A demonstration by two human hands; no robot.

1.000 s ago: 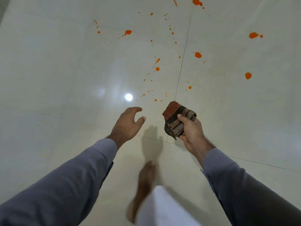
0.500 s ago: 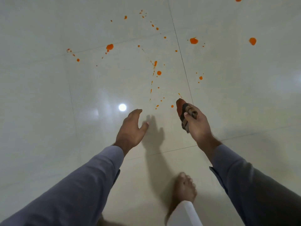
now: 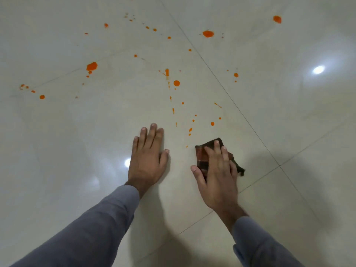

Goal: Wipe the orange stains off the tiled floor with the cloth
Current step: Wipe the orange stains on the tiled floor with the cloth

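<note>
A dark checked cloth [image 3: 202, 157] lies flat on the glossy cream tiled floor [image 3: 77, 141], pressed down under my right hand [image 3: 217, 174]. My left hand [image 3: 148, 158] rests palm-down on the tile beside it, fingers together, holding nothing. Orange stains spread over the floor beyond both hands: small drops just past the cloth [image 3: 212, 123], a round spot [image 3: 176, 83], larger blots at the left [image 3: 91, 66] and far middle [image 3: 208, 33], and another at the far right [image 3: 277, 19].
Dark grout lines [image 3: 240, 110] cross the tiles, one running diagonally right of the cloth. Bright lamp reflections [image 3: 318, 69] shine on the floor. Grey sleeves cover both forearms.
Both hands have dropped to the floor. The cloth, held bunched in the air before, now lies pressed on the tile. The view has moved much closer to the floor and the foot is out of view.
</note>
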